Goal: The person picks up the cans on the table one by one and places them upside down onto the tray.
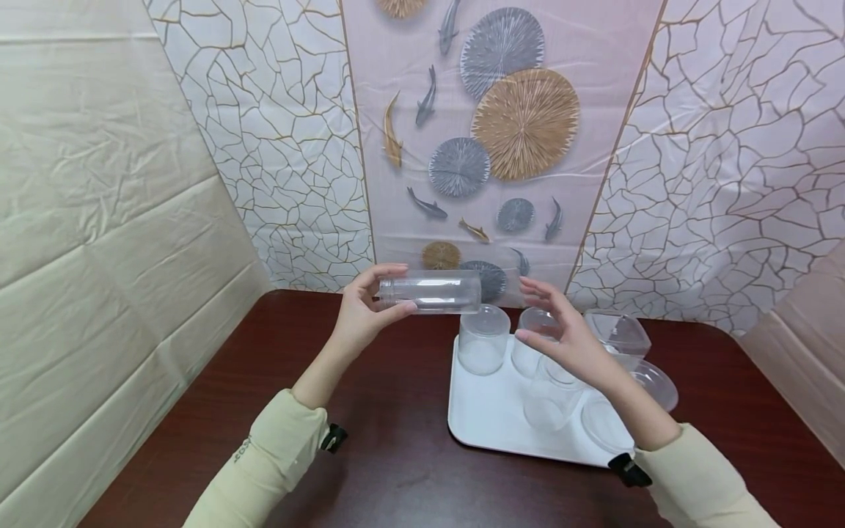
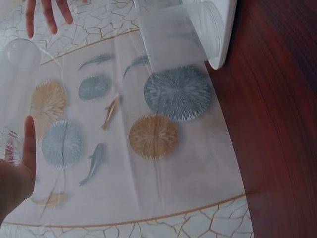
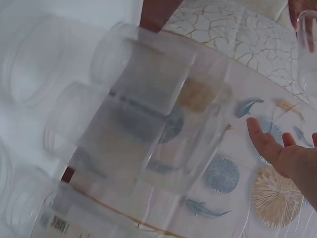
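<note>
My left hand [image 1: 359,312] grips a clear plastic jar [image 1: 436,292] by its ridged neck end, thumb below and fingers above. Held sideways, the jar hangs in the air over the back of the table, its base towards the right. In the left wrist view, the jar's rounded base [image 2: 22,54] shows at the left edge, beyond my thumb [image 2: 28,153]. Over the white tray [image 1: 488,422], my right hand [image 1: 577,341] is raised with loosely bent, spread fingers and nothing in it. A gap separates it from the jar.
Several clear containers stand on the tray, among them a round jar [image 1: 484,352] at its left back corner. A squarish container [image 1: 619,334] and a round clear piece [image 1: 656,385] are at the right. Behind the dark red table [image 1: 396,462] hangs a patterned cloth [image 1: 422,198].
</note>
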Demonstrator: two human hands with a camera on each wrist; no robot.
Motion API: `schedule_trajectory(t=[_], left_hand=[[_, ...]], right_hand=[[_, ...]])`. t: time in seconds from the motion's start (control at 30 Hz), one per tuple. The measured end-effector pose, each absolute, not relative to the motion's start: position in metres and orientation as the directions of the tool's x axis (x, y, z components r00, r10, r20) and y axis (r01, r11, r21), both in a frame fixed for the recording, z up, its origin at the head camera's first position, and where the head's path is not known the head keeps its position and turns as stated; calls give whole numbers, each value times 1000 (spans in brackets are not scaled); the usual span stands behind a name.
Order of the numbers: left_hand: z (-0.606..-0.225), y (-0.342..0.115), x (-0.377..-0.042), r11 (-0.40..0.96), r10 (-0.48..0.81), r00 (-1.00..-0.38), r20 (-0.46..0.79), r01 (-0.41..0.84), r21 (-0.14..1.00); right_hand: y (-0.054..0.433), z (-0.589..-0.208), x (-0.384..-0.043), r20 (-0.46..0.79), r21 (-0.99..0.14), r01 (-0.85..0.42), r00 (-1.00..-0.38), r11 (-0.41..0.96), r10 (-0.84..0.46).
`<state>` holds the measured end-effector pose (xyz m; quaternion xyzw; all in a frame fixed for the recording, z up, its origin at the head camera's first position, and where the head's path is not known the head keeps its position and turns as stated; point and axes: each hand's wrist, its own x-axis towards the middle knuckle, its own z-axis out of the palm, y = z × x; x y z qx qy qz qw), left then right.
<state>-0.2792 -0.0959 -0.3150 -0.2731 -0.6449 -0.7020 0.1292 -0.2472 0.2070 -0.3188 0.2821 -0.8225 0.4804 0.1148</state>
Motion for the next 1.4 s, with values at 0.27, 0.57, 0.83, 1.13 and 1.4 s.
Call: schedule_trajectory(t=[0.27, 0.57, 0.83, 1.13, 1.4], left_hand=[[-319, -86, -280, -191, 185, -805, 563, 533, 824], [-325, -74, -280, -234, 230, -787, 573, 526, 817], [-328, -65, -279, -276, 266, -762, 590, 526, 804], [-324, -52, -277, -264, 307, -732, 608, 549, 793], [-327, -50, -276, -265, 318, -723, 614, 554, 789]], right_hand=[[198, -309, -240, 430, -810, -507, -855, 295, -290], [191, -308, -238, 418, -847, -491, -852, 203, -316], [185, -307, -236, 455, -842, -520, -827, 144, -330], [182, -303, -234, 476, -848, -520, -833, 102, -283], [177, -305, -233, 524, -845, -534, -827, -5, -205]])
